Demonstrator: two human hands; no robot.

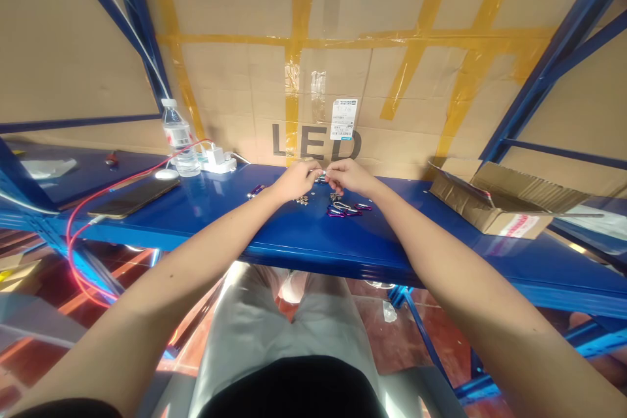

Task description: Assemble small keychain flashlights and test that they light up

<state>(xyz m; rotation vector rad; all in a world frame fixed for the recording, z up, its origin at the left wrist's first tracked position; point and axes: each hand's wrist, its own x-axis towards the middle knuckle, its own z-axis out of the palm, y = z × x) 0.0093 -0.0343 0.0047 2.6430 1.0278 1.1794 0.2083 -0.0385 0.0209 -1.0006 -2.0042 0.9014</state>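
My left hand (300, 179) and my right hand (349, 176) meet over the blue shelf, fingertips pinched close together. Between them is a small, shiny piece, too small to name. Just below my right hand lie several purple and silver carabiners (345, 209). A little heap of small metal parts (302, 200) sits beneath my left hand, and more dark metal bits (336, 197) lie under the right fingers. Left of my left hand is a purple and red metal piece (255, 191), probably more carabiners. Some items behind the fingertips are partly hidden.
On the left of the blue shelf (215, 209) stand a water bottle (179, 144), a white power strip (218, 160) and a phone (134, 198) with a red cable (117, 177). An open cardboard box (490, 199) sits at the right. A large taped carton (392, 98) forms the back.
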